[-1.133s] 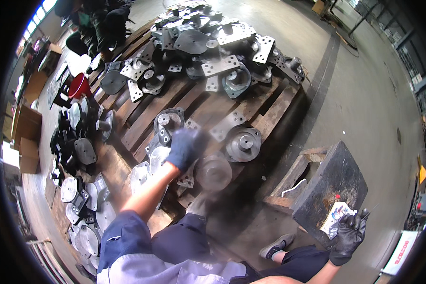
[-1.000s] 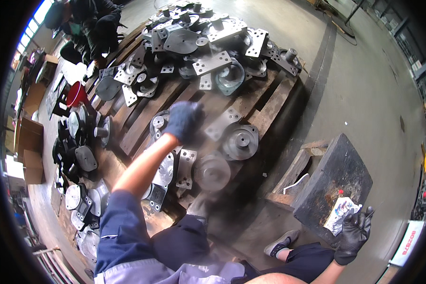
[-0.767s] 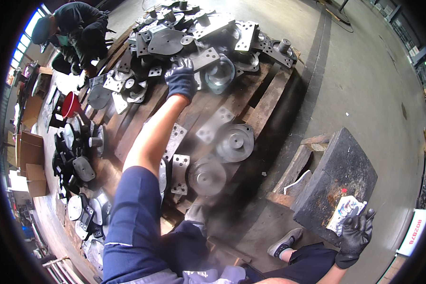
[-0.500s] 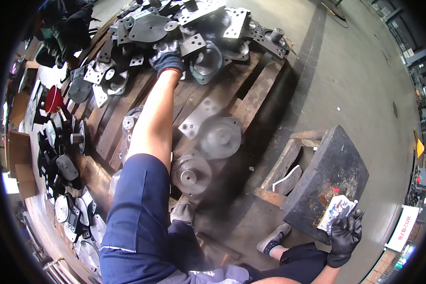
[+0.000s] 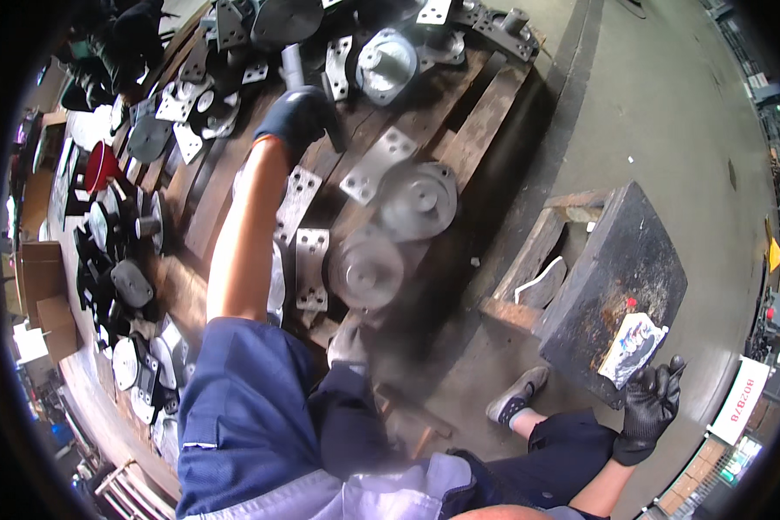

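Note:
My left hand (image 5: 299, 121), in a dark blue glove, reaches over the wooden pallet. It is closed on a dark metal part with a shaft (image 5: 292, 65) sticking up beyond the fingers; the glove hides much of the part. Beside it lies a curved plate with holes (image 5: 338, 69). Nearer me, two round flanges, one (image 5: 420, 201) beside the other (image 5: 366, 269), rest with hole-drilled plates next to them. My right hand (image 5: 648, 412), in a black glove, is held by the corner of a low black stool (image 5: 646, 260), fingers apart, close to a crumpled white packet (image 5: 633, 347).
Several metal parts are heaped at the pallet's far end, and more stand in a row (image 5: 130, 286) on the left. A red bowl-shaped object (image 5: 101, 167) and cardboard boxes (image 5: 39, 273) are further left. Another person (image 5: 117, 52) is at the far left.
My left hand has drawn back from the heap toward me, bringing a metal part with it. The view has shifted, so the pallet and stool sit higher. My right hand stays by the stool.

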### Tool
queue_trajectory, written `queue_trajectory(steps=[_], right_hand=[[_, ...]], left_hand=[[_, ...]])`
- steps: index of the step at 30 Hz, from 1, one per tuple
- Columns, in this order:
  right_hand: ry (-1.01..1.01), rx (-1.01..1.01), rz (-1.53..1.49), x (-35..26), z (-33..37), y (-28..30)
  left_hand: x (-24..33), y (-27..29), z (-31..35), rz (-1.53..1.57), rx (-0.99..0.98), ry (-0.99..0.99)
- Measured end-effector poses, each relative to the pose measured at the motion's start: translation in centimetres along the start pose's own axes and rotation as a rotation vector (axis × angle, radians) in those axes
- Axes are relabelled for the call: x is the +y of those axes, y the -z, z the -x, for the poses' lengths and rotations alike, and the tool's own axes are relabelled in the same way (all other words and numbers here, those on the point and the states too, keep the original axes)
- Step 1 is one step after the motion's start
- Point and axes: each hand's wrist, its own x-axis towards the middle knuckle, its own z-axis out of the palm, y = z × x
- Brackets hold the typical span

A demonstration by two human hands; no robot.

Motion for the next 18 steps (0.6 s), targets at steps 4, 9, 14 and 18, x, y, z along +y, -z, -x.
queue_trajectory(steps=[4, 9, 14, 18], right_hand=[[-0.055, -0.040, -0.036, 0.4, -0.3, 0.5], [-0.055, -0.104, -0.081, 0.2, 0.1, 0.0], [-0.086, -0.145, -0.085, 0.6, 0.0, -0.7], [-0.098, -0.150, -0.062, 1.0, -0.1, -1.0]], left_hand=[[2.5, -0.5, 8.9, 1.190, 0.178, 0.443], [6.8, -0.4, 14.7, 1.684, 0.088, 0.474], [9.9, -2.5, 21.0, 1.522, 0.341, 0.720], [11.9, -3.8, 23.4, 1.827, 0.252, 0.828]])
